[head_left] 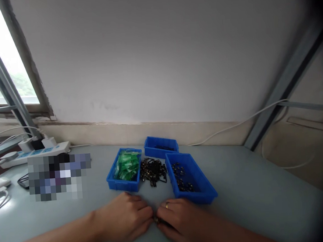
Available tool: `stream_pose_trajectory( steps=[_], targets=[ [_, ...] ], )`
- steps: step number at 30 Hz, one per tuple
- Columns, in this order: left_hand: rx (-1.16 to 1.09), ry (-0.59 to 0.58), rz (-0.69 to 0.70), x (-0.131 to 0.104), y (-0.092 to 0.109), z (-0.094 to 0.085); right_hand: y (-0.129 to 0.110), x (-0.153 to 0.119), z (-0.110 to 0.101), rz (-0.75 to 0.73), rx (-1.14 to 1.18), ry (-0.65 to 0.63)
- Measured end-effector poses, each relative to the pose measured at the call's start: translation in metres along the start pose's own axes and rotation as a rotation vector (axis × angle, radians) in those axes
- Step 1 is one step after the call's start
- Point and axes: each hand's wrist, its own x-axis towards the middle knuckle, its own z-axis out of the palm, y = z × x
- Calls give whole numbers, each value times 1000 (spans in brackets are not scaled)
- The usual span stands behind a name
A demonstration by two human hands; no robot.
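Note:
My left hand (126, 217) is closed, its fingertips bent against the near part of the table. Right beside it, my right hand (182, 221), with a ring on one finger, is closed too. Between the fingertips of both hands shows a small brass-dark metal piece (156, 220); most of it is covered by the fingers. Just beyond the hands lies a loose pile of dark metal hooks or clasps (154, 171). A blue bin (203, 186) with small dark metal parts (185, 185) stands close to my right hand.
Left of the pile, a blue bin (123, 185) holds green-and-clear plastic packets (128, 165). Another blue bin (161, 150) with dark parts stands behind. A power strip (36, 155) and cables are at the left, near a blurred-out patch. A metal post (281, 87) rises at right.

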Motion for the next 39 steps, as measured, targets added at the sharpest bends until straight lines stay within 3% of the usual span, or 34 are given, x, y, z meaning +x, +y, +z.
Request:
stream_pose_trajectory(
  steps=[20,39],
  targets=[
    [-30,27,-5,1,1,-3,-4,0,-6,11,11,-39],
    [-26,-26,-11,2,0,-2,-5,1,-9,5,19,-67]
  ],
)
